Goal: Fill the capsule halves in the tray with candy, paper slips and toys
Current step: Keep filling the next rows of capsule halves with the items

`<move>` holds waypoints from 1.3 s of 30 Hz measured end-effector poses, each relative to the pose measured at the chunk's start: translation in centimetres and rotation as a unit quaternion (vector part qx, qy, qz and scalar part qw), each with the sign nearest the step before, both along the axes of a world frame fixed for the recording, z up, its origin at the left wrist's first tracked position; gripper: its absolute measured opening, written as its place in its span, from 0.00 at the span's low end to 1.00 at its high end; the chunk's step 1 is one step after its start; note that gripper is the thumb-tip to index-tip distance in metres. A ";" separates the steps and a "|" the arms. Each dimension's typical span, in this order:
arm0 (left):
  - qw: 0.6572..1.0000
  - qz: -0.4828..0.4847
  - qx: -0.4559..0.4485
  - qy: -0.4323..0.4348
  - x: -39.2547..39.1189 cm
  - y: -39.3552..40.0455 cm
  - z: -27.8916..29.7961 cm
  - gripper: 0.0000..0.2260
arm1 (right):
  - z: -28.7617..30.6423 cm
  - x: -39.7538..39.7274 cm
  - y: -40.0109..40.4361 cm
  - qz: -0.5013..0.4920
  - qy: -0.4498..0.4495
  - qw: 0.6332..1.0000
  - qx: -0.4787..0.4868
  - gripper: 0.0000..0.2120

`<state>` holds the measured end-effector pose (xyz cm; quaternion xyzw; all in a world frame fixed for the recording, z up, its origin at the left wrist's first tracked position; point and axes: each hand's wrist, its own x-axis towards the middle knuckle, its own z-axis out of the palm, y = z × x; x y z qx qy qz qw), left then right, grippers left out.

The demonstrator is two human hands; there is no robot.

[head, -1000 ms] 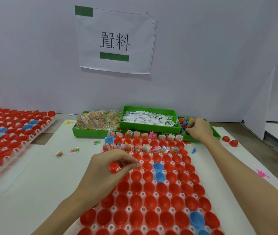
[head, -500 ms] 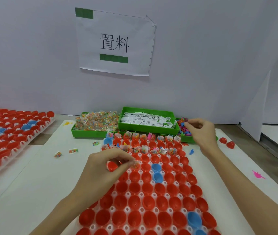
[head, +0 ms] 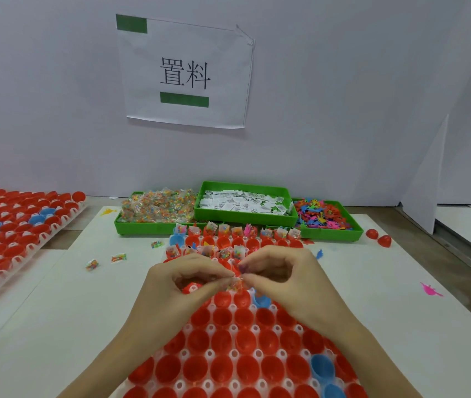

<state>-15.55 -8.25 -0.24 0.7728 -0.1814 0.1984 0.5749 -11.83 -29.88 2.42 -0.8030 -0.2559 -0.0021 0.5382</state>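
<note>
Pinching a clear candy packet (head: pixel 235 284), both hands meet above red capsule halves (head: pixel 222 343).

Hidden: capsule halves under left hand (head: pixel 182 285) and right hand (head: pixel 283 282) | Blurred: small item pinched between fingertips | Cut off: tray (head: pixel 208 354) at bottom edge, second tray (head: pixel 27 248) at left edge

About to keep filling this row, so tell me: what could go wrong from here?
Both hands, left hand and right hand, pinch small pieces over open capsule halves; a slip could land in the wrong cup. Forearms hover low over the tray and might jostle it. Loose candy packets already lie astray.
</note>
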 end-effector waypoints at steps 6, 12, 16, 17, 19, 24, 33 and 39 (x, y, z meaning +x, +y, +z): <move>0.999 0.016 0.003 -0.042 -0.2 -0.5 -0.2 0.06 | -0.4 -0.6 -0.1 0.063 0.011 0.998 0.009 0.08; 0.995 0.053 0.032 -0.077 -0.5 -0.7 -0.1 0.09 | -0.4 -0.4 -0.7 0.074 0.041 0.996 0.026 0.07; 0.985 0.068 0.080 -0.135 -0.8 -0.9 0.0 0.10 | -0.6 -0.3 -0.4 0.072 0.043 0.996 0.037 0.05; 0.981 0.073 0.095 -0.152 -0.8 -1.1 0.0 0.11 | -0.7 -0.3 -0.4 0.074 0.048 0.995 0.043 0.05; 0.975 0.080 0.115 -0.174 -0.8 -1.2 -0.1 0.11 | -0.8 -0.3 -0.4 0.075 0.057 0.994 0.053 0.06; 0.965 0.084 0.143 -0.204 -0.9 -1.3 -0.3 0.10 | -1.1 0.0 -0.7 0.085 0.038 0.995 0.036 0.07; 0.960 0.040 0.254 -0.116 -0.9 -1.1 0.1 0.13 | -0.1 5.1 -5.9 -0.135 -0.057 0.989 0.015 0.04; 0.894 -0.072 0.440 -0.047 0.0 -3.3 0.1 0.27 | -3.3 8.3 -8.0 -0.224 -0.011 0.974 -0.035 0.04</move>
